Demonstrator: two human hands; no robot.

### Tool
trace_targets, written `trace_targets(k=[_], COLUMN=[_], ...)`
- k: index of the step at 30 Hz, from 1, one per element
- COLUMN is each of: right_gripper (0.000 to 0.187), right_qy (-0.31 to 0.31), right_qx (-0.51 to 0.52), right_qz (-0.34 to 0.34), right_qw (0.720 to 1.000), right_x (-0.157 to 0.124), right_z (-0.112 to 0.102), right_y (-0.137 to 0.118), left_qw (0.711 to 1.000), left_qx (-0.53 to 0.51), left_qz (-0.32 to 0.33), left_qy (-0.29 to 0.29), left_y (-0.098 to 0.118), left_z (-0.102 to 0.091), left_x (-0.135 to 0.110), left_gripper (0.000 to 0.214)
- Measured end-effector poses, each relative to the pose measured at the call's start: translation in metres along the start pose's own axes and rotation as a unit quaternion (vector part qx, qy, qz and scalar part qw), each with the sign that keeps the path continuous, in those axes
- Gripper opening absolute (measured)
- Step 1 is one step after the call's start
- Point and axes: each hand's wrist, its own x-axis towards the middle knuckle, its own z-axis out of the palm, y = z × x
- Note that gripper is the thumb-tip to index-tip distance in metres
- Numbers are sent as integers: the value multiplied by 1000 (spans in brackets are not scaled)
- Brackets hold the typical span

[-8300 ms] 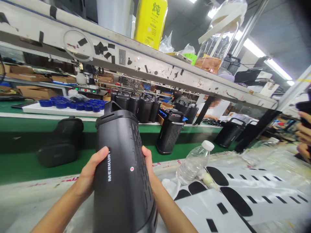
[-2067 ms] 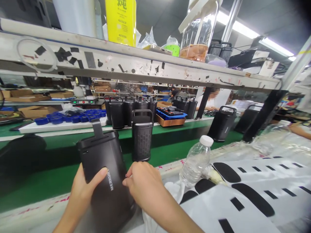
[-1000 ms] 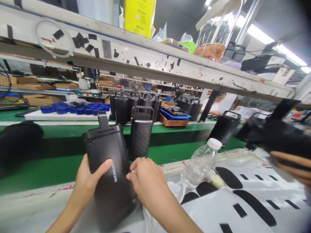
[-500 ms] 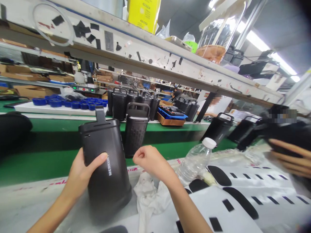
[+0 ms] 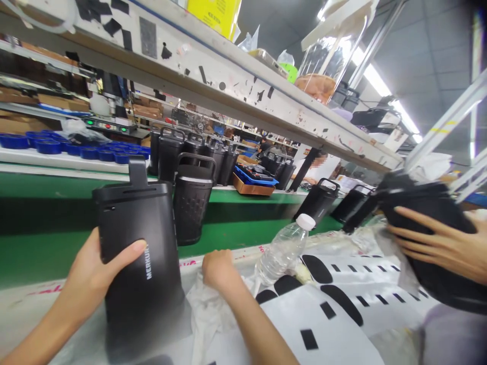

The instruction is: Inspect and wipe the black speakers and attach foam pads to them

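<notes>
My left hand (image 5: 93,274) grips the side of a tall black speaker (image 5: 139,253) marked MERKURY, which stands upright on the white bench with its handle up. My right hand (image 5: 217,267) is closed in a fist, pressing down on a crumpled white cloth (image 5: 207,314) just right of the speaker. A clear plastic water bottle (image 5: 283,249) with a white cap leans beside that hand. White sheets with black oval and rectangular stickers (image 5: 335,299) lie to the right.
A green conveyor belt (image 5: 45,243) runs behind the bench, carrying another black speaker (image 5: 191,200). More speakers (image 5: 167,152) and blue caps (image 5: 76,148) sit beyond. A shelf (image 5: 228,86) hangs overhead. At right, another person's hand (image 5: 437,243) holds a black speaker (image 5: 429,223).
My right hand left the speaker's face, rose, then dropped onto the white cloth. The speaker now stands upright. The other person's hand and black speaker came further into view.
</notes>
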Motion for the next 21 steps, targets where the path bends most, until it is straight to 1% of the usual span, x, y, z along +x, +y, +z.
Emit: trace_targets(k=[2, 3, 4, 6, 8, 11, 13, 14, 15, 17, 18, 19, 21], right_gripper=[13, 6, 4, 15, 28, 31, 47, 50, 44, 20, 15, 22, 44], right_qy=[-3, 7, 23, 54, 57, 46, 52, 60, 67, 81, 85, 86, 76], right_qx=[-24, -26, -17, 21, 75, 149, 173, 179, 183, 187, 188, 188, 193], right_qz=[-6, -12, -20, -34, -55, -103, -122, -122, -116, -94, -82, -73, -65], right_qw=[1000, 1000, 999, 998, 994, 982, 976, 974, 974, 974, 975, 976, 976], right_x=[-5, -5, -5, -2, 2, 6, 8, 8, 9, 9, 9, 9, 9], right_z=[-20, -30, -41, -58, -68, -71, -69, -67, -65, -62, -61, -61, -61], right_y=[11, 18, 24, 34, 41, 45, 45, 44, 42, 37, 35, 33, 30], left_qw=[1000, 1000, 1000, 1000, 1000, 999, 997, 996, 995, 993, 992, 992, 991], left_qx=[2, 2, 3, 5, -4, -32, -61, -74, -87, -99, -102, -105, -107], left_qz=[-1, -1, -1, 7, 12, 16, 12, 8, 2, -5, -6, -7, -10], left_qy=[3, 1, -1, -8, -15, -30, -41, -47, -53, -66, -71, -76, -81], left_y=[-1, -1, -3, -5, -6, -7, -7, -7, -7, -7, -7, -7, -7], left_z=[0, -1, -2, -4, -5, -5, -5, -5, -5, -6, -6, -7, -8], left_x=[0, 1, 1, 3, 3, 1, -1, -2, -4, -5, -6, -7, -8], left_gripper=[85, 86, 88, 88, 89, 82, 75, 73, 73, 77, 79, 81, 86])
